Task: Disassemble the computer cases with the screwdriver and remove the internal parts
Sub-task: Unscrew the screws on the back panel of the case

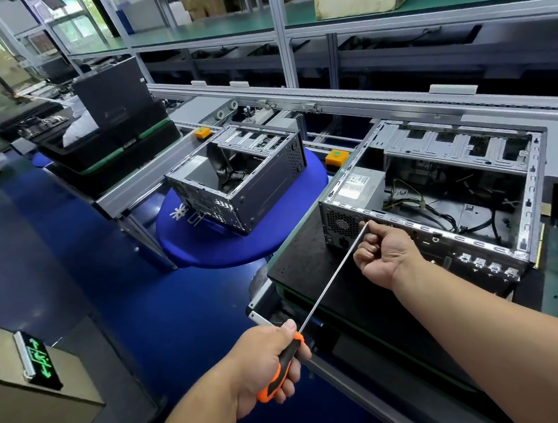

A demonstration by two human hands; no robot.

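An open computer case (533, 168) lies on its side on a black mat (305, 259), with a grey power supply (360, 187) and loose cables inside. My left hand (266, 357) grips the orange-and-black handle of a long screwdriver (330, 277). Its thin shaft runs up and right to the case's rear panel beside the fan grille. My right hand (382, 253) is closed around the shaft near the tip, against the case's lower edge. A second, emptier case (261, 182) stands on a blue round stool (239, 241) to the left.
A conveyor rail (329, 102) runs behind both cases, with orange button boxes (335, 156) on it. Black trays (113, 141) with a dark panel are stacked at the far left. A cardboard box (24, 395) with a green exit sign sits at the lower left. The floor is blue.
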